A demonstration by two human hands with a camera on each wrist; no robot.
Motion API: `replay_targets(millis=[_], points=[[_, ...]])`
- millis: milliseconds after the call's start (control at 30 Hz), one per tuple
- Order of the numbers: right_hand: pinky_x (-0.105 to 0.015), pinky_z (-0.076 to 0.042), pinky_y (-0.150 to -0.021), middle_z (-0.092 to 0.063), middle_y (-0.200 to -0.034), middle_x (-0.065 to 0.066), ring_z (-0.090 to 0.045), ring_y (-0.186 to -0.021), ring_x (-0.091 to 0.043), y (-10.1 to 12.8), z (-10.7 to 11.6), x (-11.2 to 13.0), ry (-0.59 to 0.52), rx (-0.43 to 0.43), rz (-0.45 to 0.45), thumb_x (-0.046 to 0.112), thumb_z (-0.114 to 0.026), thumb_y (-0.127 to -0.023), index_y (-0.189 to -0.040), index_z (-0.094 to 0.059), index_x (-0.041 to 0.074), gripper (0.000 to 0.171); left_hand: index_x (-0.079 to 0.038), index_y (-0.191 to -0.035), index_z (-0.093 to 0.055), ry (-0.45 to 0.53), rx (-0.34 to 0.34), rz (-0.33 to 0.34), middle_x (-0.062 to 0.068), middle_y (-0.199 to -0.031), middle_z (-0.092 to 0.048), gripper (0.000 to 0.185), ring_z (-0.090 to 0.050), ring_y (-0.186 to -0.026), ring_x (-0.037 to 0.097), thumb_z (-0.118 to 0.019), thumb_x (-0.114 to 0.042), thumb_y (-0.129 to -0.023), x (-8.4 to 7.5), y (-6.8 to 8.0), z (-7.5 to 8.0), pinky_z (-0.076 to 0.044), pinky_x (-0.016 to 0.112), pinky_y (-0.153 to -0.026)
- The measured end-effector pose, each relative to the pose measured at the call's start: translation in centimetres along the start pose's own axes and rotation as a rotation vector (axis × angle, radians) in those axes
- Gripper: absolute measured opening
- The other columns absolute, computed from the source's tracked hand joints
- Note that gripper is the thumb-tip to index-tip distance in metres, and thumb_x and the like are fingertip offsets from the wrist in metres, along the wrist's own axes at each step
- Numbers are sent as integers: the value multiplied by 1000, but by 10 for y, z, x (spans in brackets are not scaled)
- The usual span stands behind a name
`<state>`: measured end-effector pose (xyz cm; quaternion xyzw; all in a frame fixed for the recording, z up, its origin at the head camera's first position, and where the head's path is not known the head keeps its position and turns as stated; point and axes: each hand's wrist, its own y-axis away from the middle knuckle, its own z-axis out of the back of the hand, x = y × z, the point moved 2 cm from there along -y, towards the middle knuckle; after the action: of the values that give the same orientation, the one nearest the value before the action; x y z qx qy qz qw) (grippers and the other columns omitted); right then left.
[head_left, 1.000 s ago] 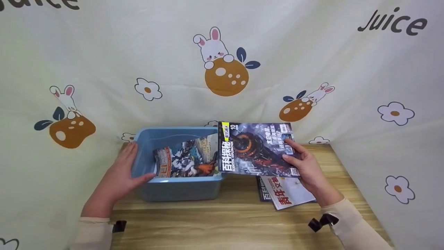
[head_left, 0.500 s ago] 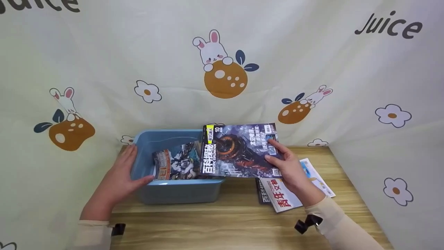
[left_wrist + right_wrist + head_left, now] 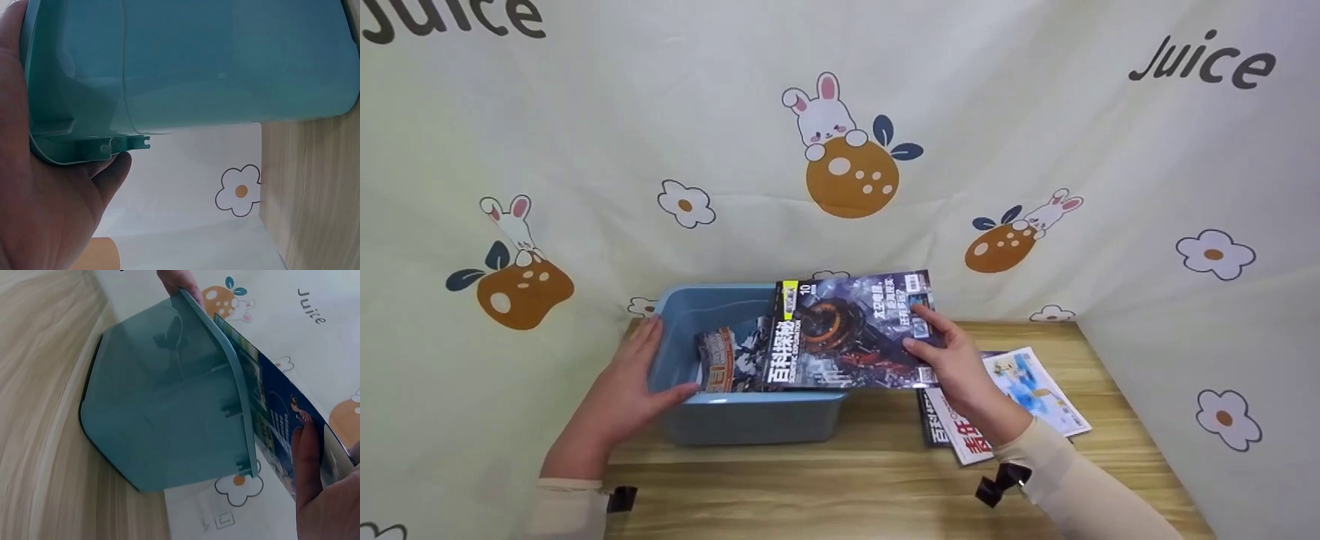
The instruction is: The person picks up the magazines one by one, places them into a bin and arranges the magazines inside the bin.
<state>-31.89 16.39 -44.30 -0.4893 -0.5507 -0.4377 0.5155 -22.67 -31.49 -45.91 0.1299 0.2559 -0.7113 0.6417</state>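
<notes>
Magazine [image 3: 844, 337] juts leftward from right fingers [image 3: 924, 352] pinching it, left fingers [image 3: 645, 336] gripping the bin [image 3: 750, 421].

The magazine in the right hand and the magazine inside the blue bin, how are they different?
The right hand holds the held magazine over the bin's right side; the binned magazine sits inside the blue bin. The held magazine's cover shows nearly whole; the binned magazine is partly hidden beneath it. The held magazine has an orange ring; the binned magazine shows an orange strip. Both show printed pictures.
</notes>
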Motion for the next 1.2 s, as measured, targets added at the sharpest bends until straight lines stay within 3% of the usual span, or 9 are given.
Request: replay_targets(millis=[233, 467, 833, 1200], points=[[-24, -61, -92, -55, -158, -25, -61, -129, -30, -3, -21, -6, 13, -22, 44, -5, -77, -99, -158, -60, 4, 62, -4, -177, -16, -11, 7, 13, 22, -184, -12, 127, -14, -166, 54, -75, -77, -91, 0, 2, -1, -30, 84, -117], [-15, -47, -104, -50, -168, -19, -48, -148, -27, -6, -33, -6, 107, -19, 93, -3, -79, -98, -157, -61, 4, 63, 0, -176, -17, -11, 18, 20, 23, -183, -13, 128, -13, -167, 51, -74, -78, -91, -6, -1, -2, -26, 80, -123], [-24, -57, -98, -55, -162, -21, -61, -133, -29, -13, -69, 6, 97, 38, 111, -4, -78, -98, -158, -60, 4, 63, 0, -176, -16, -15, 0, 22, 23, -183, -12, 127, -12, -167, 51, -74, -76, -92, -6, -3, 5, -26, 81, -121], [-35, -58, -107, -55, -160, -26, -63, -133, -34, -12, -89, 1, 148, 76, 111, -5, -77, -97, -160, -56, 1, 67, -3, -177, -13, -5, 22, 40, 21, -184, -9, 128, -9, -168, 50, -74, -76, -92, -4, 0, 1, -26, 81, -121]])
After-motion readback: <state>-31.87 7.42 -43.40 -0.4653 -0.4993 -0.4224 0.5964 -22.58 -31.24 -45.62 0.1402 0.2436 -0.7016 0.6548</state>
